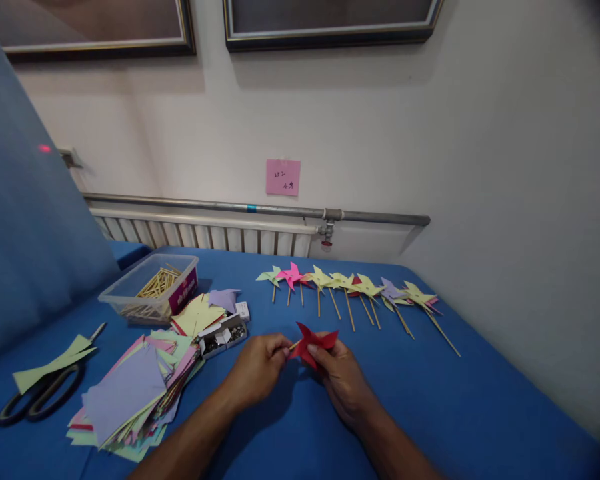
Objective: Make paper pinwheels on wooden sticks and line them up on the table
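- Blue cloth [480,413] covers the work surface, with a white wall, a radiator [205,235] and a grey pipe [260,209] at twelve o'clock.
- Left hand [257,367] pinches a thin stick [295,345]; right hand [343,373] pinches the red pinwheel [313,343] at centre, above the cloth.
- Finished pinwheels [353,285] lie in a row at one o'clock.
- Paper squares [130,390], scissors [37,397] and a clear stick box [150,288] sit at nine to ten o'clock.
- A pink note [283,177] is stuck to the wall.
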`<state>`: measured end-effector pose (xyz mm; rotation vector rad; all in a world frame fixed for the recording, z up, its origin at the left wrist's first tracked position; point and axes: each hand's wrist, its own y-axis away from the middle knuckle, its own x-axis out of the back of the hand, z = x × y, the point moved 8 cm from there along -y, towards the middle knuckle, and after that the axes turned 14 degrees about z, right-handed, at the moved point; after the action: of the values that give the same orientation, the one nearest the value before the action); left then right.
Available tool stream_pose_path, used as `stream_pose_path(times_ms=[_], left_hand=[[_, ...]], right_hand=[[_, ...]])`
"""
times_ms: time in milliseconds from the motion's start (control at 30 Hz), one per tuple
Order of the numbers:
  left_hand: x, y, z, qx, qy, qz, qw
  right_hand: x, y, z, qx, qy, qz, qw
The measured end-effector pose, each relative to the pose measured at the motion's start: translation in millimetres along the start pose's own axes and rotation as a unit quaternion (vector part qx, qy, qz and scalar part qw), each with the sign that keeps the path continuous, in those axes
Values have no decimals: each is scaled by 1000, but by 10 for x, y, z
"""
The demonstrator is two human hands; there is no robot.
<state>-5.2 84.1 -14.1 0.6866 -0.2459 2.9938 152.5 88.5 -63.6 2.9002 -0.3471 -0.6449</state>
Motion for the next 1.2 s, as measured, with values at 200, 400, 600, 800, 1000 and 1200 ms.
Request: stream_pose_path(times_ms=[200, 400, 600, 800, 1000, 1200], left_hand=[[37, 41, 115, -46, -10, 11, 999], [130, 46, 214, -87, 45, 52, 994], [210, 54, 296, -136, 67, 59, 987], [277, 72, 361, -164, 37, 82, 982], [296, 103, 429, -181, 25, 75, 980], [302, 110, 449, -176, 15, 73, 982]], right_hand=[[3, -21, -92, 54, 37, -24, 998], [-157, 347, -594, 328, 203, -95, 918], [-228, 634, -864, 496, 244, -100, 827], [-280, 742, -948, 554, 260, -104, 784], [-281, 792, -968, 562, 264, -105, 777], [-249, 756, -949, 550, 264, -93, 787]])
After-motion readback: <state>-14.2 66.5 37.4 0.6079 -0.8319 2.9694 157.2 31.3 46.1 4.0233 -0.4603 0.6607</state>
